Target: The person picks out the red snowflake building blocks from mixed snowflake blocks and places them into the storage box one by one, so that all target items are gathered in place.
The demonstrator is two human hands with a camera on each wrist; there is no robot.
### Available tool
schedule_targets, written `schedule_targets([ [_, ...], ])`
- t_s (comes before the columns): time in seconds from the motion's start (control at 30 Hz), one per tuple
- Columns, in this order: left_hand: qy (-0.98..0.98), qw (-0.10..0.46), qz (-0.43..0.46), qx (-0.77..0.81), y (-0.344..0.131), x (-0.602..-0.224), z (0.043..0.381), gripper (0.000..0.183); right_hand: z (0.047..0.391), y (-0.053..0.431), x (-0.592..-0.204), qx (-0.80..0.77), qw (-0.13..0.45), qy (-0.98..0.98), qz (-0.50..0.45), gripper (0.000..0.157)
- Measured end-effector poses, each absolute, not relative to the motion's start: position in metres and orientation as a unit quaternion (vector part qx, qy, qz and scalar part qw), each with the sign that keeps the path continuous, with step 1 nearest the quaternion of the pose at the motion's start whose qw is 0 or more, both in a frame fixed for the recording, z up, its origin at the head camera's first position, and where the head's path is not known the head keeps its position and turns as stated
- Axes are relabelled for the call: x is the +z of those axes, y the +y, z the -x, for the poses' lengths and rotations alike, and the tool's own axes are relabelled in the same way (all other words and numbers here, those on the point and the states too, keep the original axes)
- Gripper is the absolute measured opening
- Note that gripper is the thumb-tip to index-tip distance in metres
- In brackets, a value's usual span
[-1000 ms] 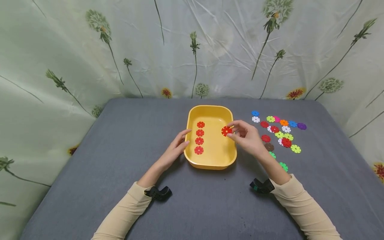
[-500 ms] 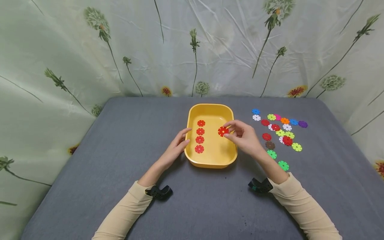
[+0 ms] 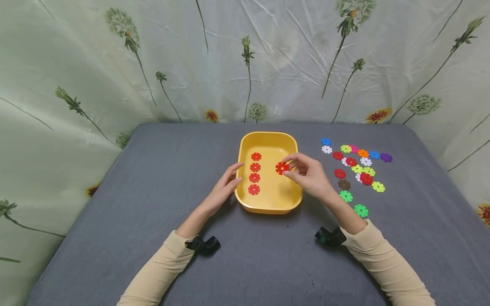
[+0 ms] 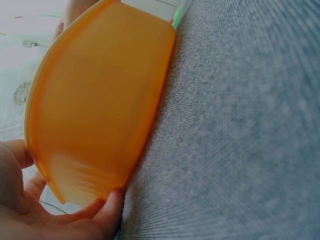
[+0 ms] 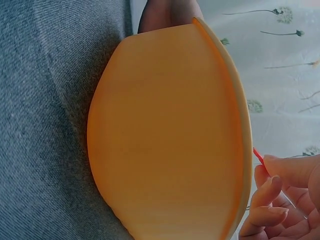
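A yellow plastic tray point(image 3: 268, 211) sits on the grey cloth. Inside, several red snowflake discs point(image 3: 254, 177) lie in a column along its left side. My left hand point(image 3: 221, 193) holds the tray by its left wall; in the left wrist view, its fingers point(image 4: 112, 207) touch the outer wall near the rim. My right hand point(image 3: 311, 176) pinches another red snowflake disc point(image 3: 281, 168) between thumb and finger, above the right half of the tray. In the right wrist view, only a thin edge of that disc point(image 5: 258, 155) shows beyond the rim.
Loose snowflake discs in many colours lie right of the tray, among them a brown disc point(image 3: 344, 184), a green disc point(image 3: 361, 210) and a purple disc point(image 3: 386, 157). Some overlap. A flower-printed curtain point(image 3: 214, 63) hangs behind the table point(image 3: 172, 157).
My right hand has moved slightly left over the tray with the red snowflake disc. My left hand stays on the tray's left side, and the discs in the tray keep their places.
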State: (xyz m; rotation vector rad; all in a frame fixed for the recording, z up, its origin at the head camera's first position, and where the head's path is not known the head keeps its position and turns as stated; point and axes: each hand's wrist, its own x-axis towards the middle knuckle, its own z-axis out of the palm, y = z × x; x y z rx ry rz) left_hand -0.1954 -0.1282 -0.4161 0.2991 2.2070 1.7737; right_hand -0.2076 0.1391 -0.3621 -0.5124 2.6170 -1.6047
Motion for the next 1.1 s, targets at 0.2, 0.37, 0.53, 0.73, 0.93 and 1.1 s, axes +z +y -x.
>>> schedule_targets([
  [0.2, 0.768, 0.144, -0.107, 0.615, -0.129, -0.416, 0.196, 0.048, 0.207, 0.137, -0.362, -0.518, 0.013, 0.838, 0.173, 0.028],
  [0.37, 0.769, 0.145, -0.102, 0.615, -0.128, -0.416, 0.196, 0.047, 0.208, 0.135, -0.363, -0.519, 0.014, 0.835, 0.184, 0.028],
  [0.53, 0.771, 0.147, -0.100, 0.611, -0.128, -0.417, 0.197, 0.047, 0.207, 0.132, -0.364, -0.522, 0.017, 0.831, 0.193, 0.028],
  [0.73, 0.773, 0.149, -0.092, 0.609, -0.127, -0.418, 0.197, 0.047, 0.206, 0.128, -0.364, -0.511, 0.031, 0.836, 0.197, 0.025],
  [0.93, 0.772, 0.148, -0.093, 0.611, -0.126, -0.417, 0.196, 0.047, 0.205, 0.124, -0.364, -0.498, 0.043, 0.840, 0.210, 0.022],
  [1.1, 0.770, 0.148, -0.099, 0.613, -0.127, -0.417, 0.196, 0.047, 0.203, 0.121, -0.364, -0.493, 0.044, 0.842, 0.212, 0.022],
])
